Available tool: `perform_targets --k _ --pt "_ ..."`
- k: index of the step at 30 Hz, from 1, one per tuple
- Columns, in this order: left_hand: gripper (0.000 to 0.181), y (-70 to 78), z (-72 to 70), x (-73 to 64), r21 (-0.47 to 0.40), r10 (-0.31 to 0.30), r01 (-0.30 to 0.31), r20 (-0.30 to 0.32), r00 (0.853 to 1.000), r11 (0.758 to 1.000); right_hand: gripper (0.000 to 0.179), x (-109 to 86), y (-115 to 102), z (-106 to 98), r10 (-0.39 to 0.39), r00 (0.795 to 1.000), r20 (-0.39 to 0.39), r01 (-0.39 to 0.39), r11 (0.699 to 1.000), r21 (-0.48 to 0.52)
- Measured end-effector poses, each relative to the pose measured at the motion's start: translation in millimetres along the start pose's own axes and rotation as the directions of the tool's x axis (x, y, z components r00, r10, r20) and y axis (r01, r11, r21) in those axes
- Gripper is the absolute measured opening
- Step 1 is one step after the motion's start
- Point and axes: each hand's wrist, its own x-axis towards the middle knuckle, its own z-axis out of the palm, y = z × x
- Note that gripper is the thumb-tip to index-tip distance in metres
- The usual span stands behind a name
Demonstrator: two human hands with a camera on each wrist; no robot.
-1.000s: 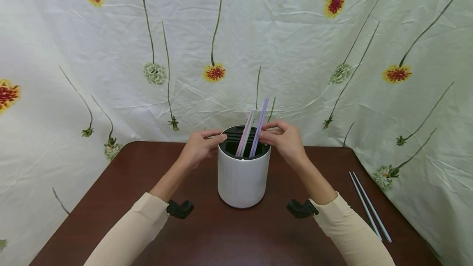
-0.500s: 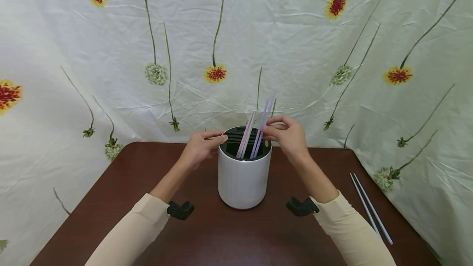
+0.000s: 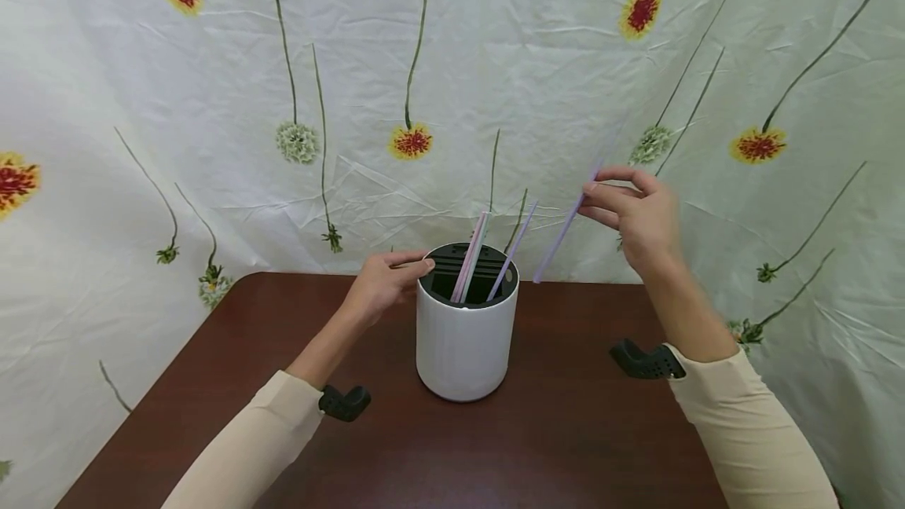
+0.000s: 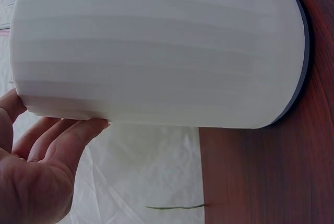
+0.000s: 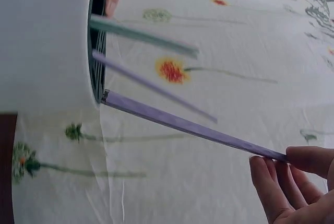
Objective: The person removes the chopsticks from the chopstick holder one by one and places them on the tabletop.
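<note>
A white cylindrical utensil holder [image 3: 463, 352] with a black slotted insert stands upright on the table. My left hand [image 3: 382, 285] grips its left rim, thumb on top and fingers [image 4: 78, 135] against the outer wall. Up and to the right of the holder, my right hand [image 3: 636, 214] pinches a purple chopstick [image 3: 560, 242] between thumb and fingertips. That chopstick slants, its lower end outside the holder. Another purple chopstick [image 3: 512, 250] leans right inside the holder. Pink and pale green chopsticks [image 3: 470, 258] stand beside it in the insert.
The dark brown table [image 3: 566, 430] runs back to a white cloth [image 3: 339, 38] printed with flowers. Black wrist mounts [image 3: 646, 360] sit on both forearms. The right sleeve [image 3: 749, 422] covers the table's right side.
My right hand has lifted one purple chopstick out of the holder and moved up and right with it. The other purple one leans further right. My left hand stays at the rim.
</note>
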Motion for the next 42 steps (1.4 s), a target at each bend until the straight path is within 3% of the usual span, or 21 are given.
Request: perform_targets --k 3,7,11,14,19,24,29,36,42 --pt "0.050 0.2 -0.4 -0.4 -0.004 -0.003 0.003 0.001 1.000 1.000 0.013 -2.0 -4 -24 0.007 0.999 -0.036 -0.009 0.999 -0.052" --pt "0.051 1.2 -1.2 -0.3 -0.002 -0.008 0.008 0.001 1.000 1.000 0.012 -10.8 -2 -61 0.069 0.995 -0.070 -0.078 0.987 -0.139" --pt "0.050 2.2 -2.0 -0.8 -0.006 -0.009 0.009 0.004 1.000 1.000 0.012 -24.1 9 -98 0.168 0.980 -0.103 -0.190 0.948 -0.257" --pt "0.050 2.6 -2.7 -1.2 -0.008 -0.010 0.010 0.005 1.000 1.000 0.013 -34.4 20 -124 0.230 0.965 -0.130 -0.263 0.876 -0.405" --pt "0.050 2.6 -2.9 -1.0 -0.001 -0.007 0.007 -0.003 1.000 1.000 0.035 -52.6 44 -160 0.285 0.947 -0.151 -0.313 0.703 -0.639" --pt "0.050 2.1 -1.7 0.0 0.003 -0.001 0.001 0.000 1.000 1.000 0.039 -72.2 65 -191 0.350 0.919 -0.184 -0.369 0.592 -0.717" --pt "0.051 1.7 -1.8 0.5 0.018 -0.005 0.005 -0.004 1.000 1.000 0.039 -85.0 82 -214 0.407 0.885 -0.225 -0.424 0.508 -0.750" --pt "0.050 1.4 -1.8 0.0 0.009 -0.007 0.007 0.005 1.000 1.000 0.038 -93.9 104 -229 0.404 0.879 -0.252 -0.446 0.515 -0.732" --pt "0.051 0.5 -0.9 0.3 0.000 -0.003 0.003 0.008 1.000 1.000 0.037 -96.8 119 -234 0.387 0.881 -0.272 -0.446 0.485 -0.752"
